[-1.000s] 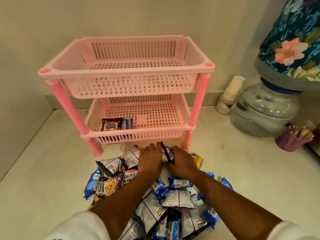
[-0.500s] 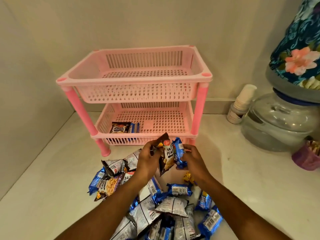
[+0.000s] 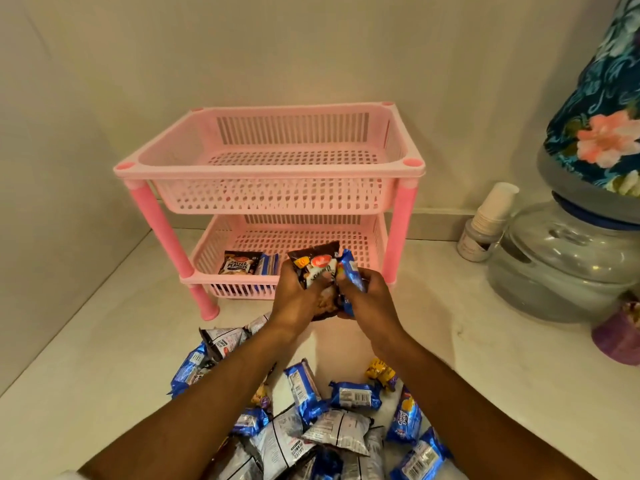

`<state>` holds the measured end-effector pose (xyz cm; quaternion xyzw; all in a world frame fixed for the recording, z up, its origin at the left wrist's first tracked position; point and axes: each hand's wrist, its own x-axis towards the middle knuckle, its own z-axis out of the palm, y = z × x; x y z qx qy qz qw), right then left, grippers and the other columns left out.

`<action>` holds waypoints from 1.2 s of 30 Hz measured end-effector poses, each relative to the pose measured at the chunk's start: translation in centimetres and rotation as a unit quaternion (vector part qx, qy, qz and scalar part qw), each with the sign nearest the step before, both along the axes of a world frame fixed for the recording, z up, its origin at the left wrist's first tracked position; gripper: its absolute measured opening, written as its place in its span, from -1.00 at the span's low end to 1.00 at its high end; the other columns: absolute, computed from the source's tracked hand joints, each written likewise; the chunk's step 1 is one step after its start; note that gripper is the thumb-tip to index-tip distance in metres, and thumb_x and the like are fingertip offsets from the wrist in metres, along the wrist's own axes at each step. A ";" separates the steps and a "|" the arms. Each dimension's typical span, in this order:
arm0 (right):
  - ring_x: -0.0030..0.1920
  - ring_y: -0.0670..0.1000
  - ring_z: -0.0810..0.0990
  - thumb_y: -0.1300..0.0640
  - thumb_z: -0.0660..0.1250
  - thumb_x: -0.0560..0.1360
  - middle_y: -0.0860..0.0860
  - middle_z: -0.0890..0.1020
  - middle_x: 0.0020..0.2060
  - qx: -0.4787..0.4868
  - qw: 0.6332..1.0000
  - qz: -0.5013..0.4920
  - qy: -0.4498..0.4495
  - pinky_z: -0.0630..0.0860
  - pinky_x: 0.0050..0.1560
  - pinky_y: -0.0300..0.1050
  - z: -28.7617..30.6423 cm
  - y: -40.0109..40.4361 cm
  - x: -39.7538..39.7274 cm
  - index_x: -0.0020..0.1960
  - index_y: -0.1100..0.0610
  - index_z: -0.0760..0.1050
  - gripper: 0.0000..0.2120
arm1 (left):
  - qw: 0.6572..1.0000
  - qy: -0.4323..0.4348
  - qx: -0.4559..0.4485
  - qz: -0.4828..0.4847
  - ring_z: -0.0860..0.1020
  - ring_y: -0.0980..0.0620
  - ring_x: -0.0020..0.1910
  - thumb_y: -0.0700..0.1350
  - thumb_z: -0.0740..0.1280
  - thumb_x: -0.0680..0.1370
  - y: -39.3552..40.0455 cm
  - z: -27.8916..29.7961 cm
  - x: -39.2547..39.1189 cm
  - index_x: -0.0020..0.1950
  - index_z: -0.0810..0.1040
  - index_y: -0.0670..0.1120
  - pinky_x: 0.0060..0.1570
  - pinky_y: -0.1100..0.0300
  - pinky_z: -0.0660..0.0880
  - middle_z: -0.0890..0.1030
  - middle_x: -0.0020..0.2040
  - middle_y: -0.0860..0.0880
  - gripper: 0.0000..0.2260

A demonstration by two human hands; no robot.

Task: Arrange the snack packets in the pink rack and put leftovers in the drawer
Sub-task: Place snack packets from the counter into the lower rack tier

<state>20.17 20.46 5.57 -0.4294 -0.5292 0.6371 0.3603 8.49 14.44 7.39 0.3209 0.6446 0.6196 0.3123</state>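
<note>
Nearest the camera, a loose heap of snack packets point(image 3: 322, 427) lies scattered on the white counter point(image 3: 86, 358), blue biscuit wrappers mixed with silver and dark peanut bags. Above the heap both hands are raised just in front of the pink rack point(image 3: 270, 188). The left hand point(image 3: 298, 299) grips a dark peanut packet point(image 3: 317, 268) upright, fingers curled round it; the right hand point(image 3: 370, 299) grips a blue packet point(image 3: 349, 271) pressed against the first. Behind them, the lower shelf point(image 3: 311, 240) holds a few packets point(image 3: 249, 266) standing at its front left; the top shelf point(image 3: 294, 157) holds nothing. Beyond the rack, to the right, stands a water dispenser point(image 3: 568, 258) with paper cups point(image 3: 491, 216) beside it. The step in hand appears to be carrying a sorted pair to the rack; the next move likely calls for lowering them into the lower shelf beside those already standing, keeping them upright
</note>
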 end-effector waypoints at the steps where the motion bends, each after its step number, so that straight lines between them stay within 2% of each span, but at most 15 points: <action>1: -0.02 -0.06 0.69 -0.03 0.38 0.58 -0.03 0.66 0.05 -0.001 1.000 -0.007 -0.006 0.67 -0.13 -0.09 0.4 0.4 -0.3 0.27 0.06 0.48 -0.68 | 1.000 0.016 -0.010 0.018 0.61 0.07 0.10 -0.13 0.43 0.54 0.4 0.3 -0.8 0.32 0.42 -0.05 0.02 0.21 0.57 0.62 0.15 0.02 -0.61; 3: 0.03 -0.05 0.68 -0.05 0.36 0.59 -0.07 0.68 0.05 -0.005 1.000 -0.019 0.005 0.64 -0.07 -0.11 1.3 1.5 -1.1 0.22 0.01 0.54 -0.75 | 0.998 0.029 -0.041 0.038 0.57 0.06 0.14 -0.06 0.45 0.53 1.4 0.8 -2.7 0.34 0.44 -0.03 0.15 0.10 0.51 0.60 0.19 0.04 -0.59; 8: -0.05 -0.02 0.67 -0.01 0.34 0.59 0.00 0.69 -0.03 0.034 0.996 -0.079 -0.040 0.63 -0.06 -0.01 2.7 4.5 -3.8 0.15 0.09 0.57 -0.78 | 0.994 0.007 -0.110 0.015 0.63 -0.08 0.11 -0.06 0.43 0.54 5.7 0.7 -7.6 0.30 0.52 -0.09 0.14 -0.02 0.58 0.65 0.17 -0.08 -0.65; 11: -0.27 -0.04 0.54 -0.02 0.32 0.60 -0.03 0.60 -0.20 0.035 0.994 -0.076 -0.073 0.47 -0.30 -0.08 2.6 6.7 -5.7 0.13 0.18 0.55 -0.72 | 0.987 0.020 -0.162 -0.008 0.52 -0.14 0.27 -0.06 0.40 0.56 8.5 0.0 -9.4 0.44 0.33 -0.11 0.27 -0.08 0.50 0.52 0.34 -0.14 -0.51; 16: -0.29 0.07 0.46 -0.04 0.31 0.61 0.06 0.53 -0.31 -0.010 0.987 -0.041 -0.153 0.32 -0.32 -0.10 0.4 9.0 -8.3 -0.16 0.16 0.52 -0.71 | 0.972 0.159 -0.165 -0.044 0.43 -0.07 0.27 -0.17 0.39 0.55 11.0 -1.2 -10.5 0.57 -0.11 -0.10 0.22 0.08 0.45 0.37 0.38 -0.10 -0.20; 17: -0.27 0.10 0.47 -0.02 0.31 0.61 0.07 0.54 -0.29 -0.007 0.985 -0.035 -0.169 0.36 -0.33 -0.09 0.0 9.3 -8.6 -0.15 0.16 0.52 -0.72 | 0.961 0.210 -0.166 -0.063 0.44 -0.12 0.30 -0.18 0.42 0.54 11.3 -1.7 -10.8 0.57 -0.13 -0.17 0.25 0.06 0.44 0.37 0.41 -0.14 -0.16; 19: -0.09 0.15 0.57 -0.01 0.30 0.61 0.11 0.60 -0.10 0.003 0.975 -0.004 -0.224 0.53 -0.16 -0.01 -0.7 10.3 -9.4 0.05 0.20 0.55 -0.75 | 0.925 0.318 -0.186 -0.096 0.39 -0.23 0.38 -0.12 0.45 0.51 12.0 -2.5 -11.5 0.56 -0.05 -0.28 0.37 -0.02 0.37 0.31 0.46 -0.26 -0.16; 21: 0.00 0.13 0.56 0.03 0.30 0.61 0.11 0.56 0.03 0.004 0.958 0.036 -0.286 0.53 -0.07 -0.02 -1.1 11.0 -9.9 0.17 0.19 0.46 -0.75 | 0.890 0.376 -0.222 -0.132 0.33 -0.24 0.41 -0.08 0.46 0.51 12.5 -3.3 -12.0 0.57 0.05 -0.15 0.40 0.01 0.32 0.23 0.46 -0.27 -0.22; 24: -0.03 0.09 0.50 0.13 0.28 0.60 0.09 0.49 -0.01 0.012 0.936 0.079 -0.344 0.49 -0.11 -0.06 -1.6 11.6 -10.3 0.20 0.17 0.42 -0.79 | 0.858 0.408 -0.260 -0.174 0.37 -0.28 0.34 -0.11 0.48 0.47 12.7 -3.8 -12.2 0.49 0.24 -0.01 0.28 0.04 0.42 0.13 0.42 -0.23 -0.34; 26: -0.04 0.08 0.49 0.18 0.29 0.60 0.10 0.51 -0.02 0.030 0.917 0.101 -0.385 0.44 -0.14 -0.10 -1.8 11.9 -10.6 0.24 0.21 0.44 -0.76 | 0.799 0.503 -0.282 -0.170 0.31 -0.32 0.38 -0.04 0.50 0.42 12.8 -4.3 -12.6 0.49 0.23 0.07 0.31 -0.09 0.43 0.08 0.48 -0.22 -0.29; 28: -0.01 0.10 0.52 0.22 0.29 0.59 0.15 0.58 0.08 0.047 0.902 0.114 -0.413 0.45 -0.09 -0.11 -2.1 12.2 -10.6 0.25 0.23 0.46 -0.75 | 0.721 0.605 -0.300 -0.153 0.15 -0.30 0.47 0.09 0.48 0.41 12.7 -4.4 -13.0 0.49 0.18 0.15 0.36 -0.16 0.34 0.07 0.52 -0.16 -0.26; 29: 0.01 0.11 0.54 0.23 0.28 0.59 0.17 0.59 0.13 0.055 0.898 0.118 -0.420 0.46 -0.05 -0.10 -2.2 12.4 -10.6 0.25 0.24 0.47 -0.75 | 0.698 0.633 -0.293 -0.162 0.09 -0.26 0.51 0.13 0.47 0.41 12.7 -4.5 -13.2 0.51 0.17 0.16 0.41 -0.16 0.26 0.08 0.54 -0.12 -0.26; 30: 0.03 0.12 0.54 0.22 0.28 0.59 0.19 0.59 0.17 0.059 0.896 0.123 -0.423 0.48 -0.01 -0.09 -2.2 12.4 -10.6 0.26 0.25 0.46 -0.74 | 0.685 0.643 -0.283 -0.192 0.09 -0.22 0.53 0.14 0.46 0.42 12.7 -4.8 -13.3 0.53 0.17 0.14 0.45 -0.14 0.20 0.11 0.56 -0.09 -0.24; 33: 0.16 0.18 0.57 0.16 0.30 0.60 0.19 0.57 0.22 0.050 0.893 0.133 -0.428 0.54 0.15 -0.01 -2.2 12.4 -10.6 0.34 0.24 0.42 -0.66 | 0.718 0.535 -0.295 -0.335 0.31 -0.12 0.47 0.12 0.46 0.46 12.7 -5.3 -14.1 0.58 0.15 0.08 0.43 -0.02 0.27 0.31 0.52 -0.07 -0.23; 36: 0.10 0.15 0.57 0.17 0.32 0.58 0.19 0.58 0.19 0.050 0.894 0.125 -0.428 0.53 0.02 -0.04 -2.2 12.4 -10.7 0.31 0.22 0.44 -0.68 | 0.689 0.506 -0.345 -0.388 0.40 -0.12 0.41 0.21 0.39 0.49 13.1 -5.1 -14.9 0.58 0.12 0.10 0.34 0.01 0.33 0.37 0.49 -0.06 -0.25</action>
